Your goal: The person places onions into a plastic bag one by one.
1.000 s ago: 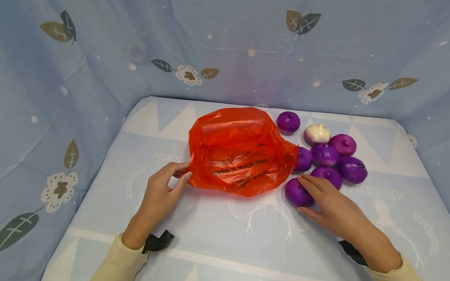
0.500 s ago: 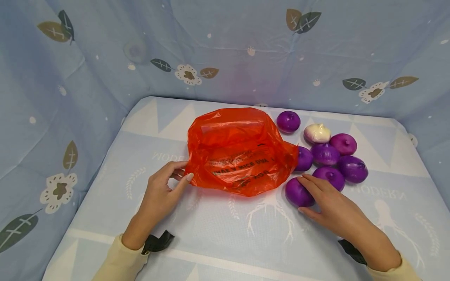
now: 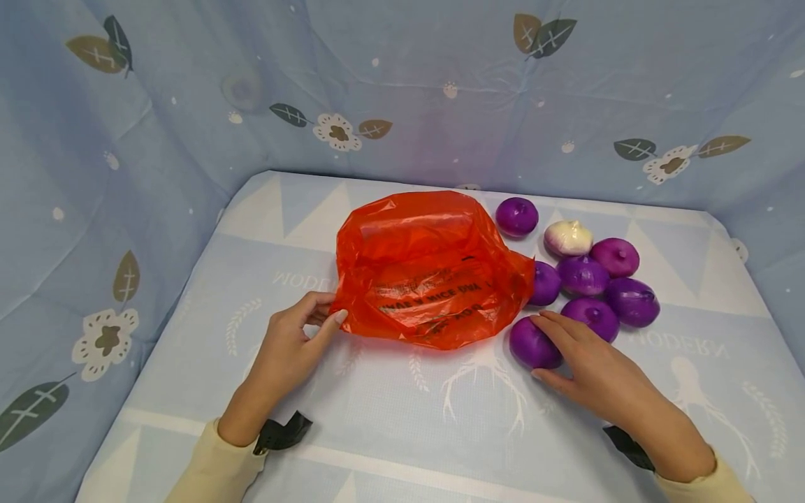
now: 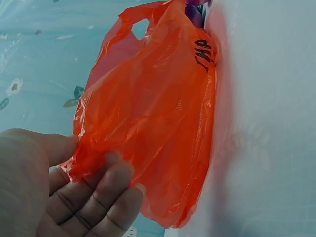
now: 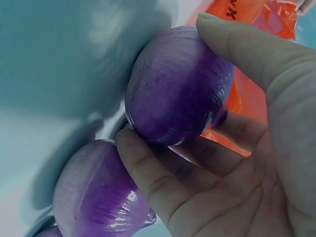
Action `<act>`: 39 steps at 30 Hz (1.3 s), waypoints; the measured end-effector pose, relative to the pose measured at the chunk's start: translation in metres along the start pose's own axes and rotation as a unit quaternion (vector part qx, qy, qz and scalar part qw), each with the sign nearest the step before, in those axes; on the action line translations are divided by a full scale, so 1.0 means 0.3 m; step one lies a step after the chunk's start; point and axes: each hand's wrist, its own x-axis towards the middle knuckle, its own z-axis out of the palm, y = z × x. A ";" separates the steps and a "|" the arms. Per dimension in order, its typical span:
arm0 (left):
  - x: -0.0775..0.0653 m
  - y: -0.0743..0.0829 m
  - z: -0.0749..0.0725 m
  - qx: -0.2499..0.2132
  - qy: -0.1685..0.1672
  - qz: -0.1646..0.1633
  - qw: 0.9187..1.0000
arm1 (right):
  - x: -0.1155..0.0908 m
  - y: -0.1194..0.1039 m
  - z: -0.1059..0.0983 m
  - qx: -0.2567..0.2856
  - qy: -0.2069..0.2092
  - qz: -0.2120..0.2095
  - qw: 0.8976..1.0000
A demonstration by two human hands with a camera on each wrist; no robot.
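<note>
Onion (image 3: 530, 346): right hand (image 3: 588, 363) grips it, left hand (image 3: 291, 341) pinches bag (image 3: 421, 272); floral curtain (image 3: 415, 63) borders tabletop (image 3: 390, 419).

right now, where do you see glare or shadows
Head view: glare on the red bag; left wrist view: reddish shadow on the table beside the red bag; right wrist view: white glints on the lower onion, dark shadow beside the upper onion.

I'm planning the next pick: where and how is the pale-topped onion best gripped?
Likely by the rounded sides of the pale-topped onion, below its tip, coming from above and its far left. Its tip points upward, and its left and far sides look unobstructed, while one purple onion sits close on its right and another just in front.
</note>
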 end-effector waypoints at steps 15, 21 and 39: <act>0.001 -0.008 0.006 -0.032 0.008 0.006 0.999 | 0.006 -0.030 -0.037 0.009 -0.033 0.027 0.999; 0.001 -0.008 0.005 -0.045 0.009 0.015 0.999 | 0.012 -0.069 -0.082 0.018 -0.042 0.023 0.999; -0.010 -0.015 0.011 -0.048 -0.002 0.035 0.998 | 0.134 -0.218 -0.190 -0.009 -0.010 -0.069 0.998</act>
